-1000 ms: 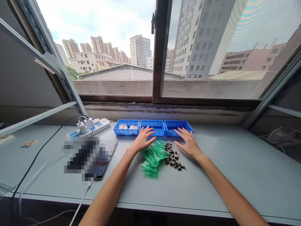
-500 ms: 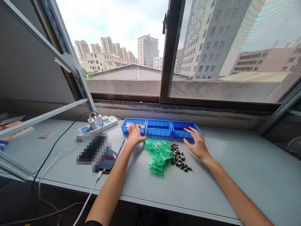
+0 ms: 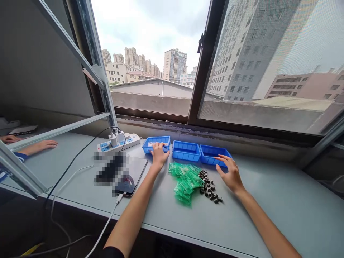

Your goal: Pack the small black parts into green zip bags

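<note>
Three blue plastic bins stand in a row near the window. My left hand is at the left blue bin, its fingers bent over the front wall and thumb at the right front corner. Small pale items lie in that bin, partly hidden by the fingers. At the front of the right bin, my right hand holds nothing, thumb and fingers apart; whether its fingertips touch the wall I cannot tell. Between my forearms lie green plastic packets beside a pile of dark metal fittings.
To the left are a power strip with plugs, a tablet on a white cable, and a blurred dark object. A black cable crosses the table. Beyond the metal frame rests another person's hand.
The left bin has shifted slightly, leaving a small gap to the middle bin. My view has turned a little. The other person's hand now rests further in on the table.
</note>
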Tool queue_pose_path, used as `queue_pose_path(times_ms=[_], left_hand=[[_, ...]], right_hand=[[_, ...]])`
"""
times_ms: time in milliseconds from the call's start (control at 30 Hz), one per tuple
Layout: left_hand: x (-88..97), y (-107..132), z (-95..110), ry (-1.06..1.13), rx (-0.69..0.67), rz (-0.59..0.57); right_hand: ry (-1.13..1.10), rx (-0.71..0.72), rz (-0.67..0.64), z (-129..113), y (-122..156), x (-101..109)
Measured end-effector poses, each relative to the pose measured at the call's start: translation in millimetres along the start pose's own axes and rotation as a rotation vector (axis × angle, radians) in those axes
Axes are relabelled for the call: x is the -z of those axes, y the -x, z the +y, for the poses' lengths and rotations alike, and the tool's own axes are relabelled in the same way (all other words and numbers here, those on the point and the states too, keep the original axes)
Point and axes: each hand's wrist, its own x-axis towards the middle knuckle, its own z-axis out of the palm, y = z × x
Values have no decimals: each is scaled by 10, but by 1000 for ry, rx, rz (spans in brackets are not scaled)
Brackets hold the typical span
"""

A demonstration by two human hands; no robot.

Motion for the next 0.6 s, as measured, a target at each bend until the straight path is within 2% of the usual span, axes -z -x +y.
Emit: queue_pose_path(times_ms=[133, 233, 300, 367, 467, 533, 600], left_hand=[[-15, 2, 31, 117, -14, 92], [-40, 27, 71, 233, -135, 138], [-55, 57, 114, 301, -250, 169], [-62, 90, 169, 369, -374, 173], [-53, 138, 256, 473, -573, 89], [-43, 166, 304, 505, -661, 4], [-36, 191, 333, 502, -715, -74]], right_hand=[[-28, 46, 52, -98, -20, 40], [-108, 53, 64, -218, -95, 67], [-220, 21, 4, -358, -177, 78], [-385, -135, -65, -552, -269, 80], [-730, -532, -129, -893, -392, 49], [-905, -748, -133, -1099, -447, 3], [-996, -927, -49, -1256, -477, -54]])
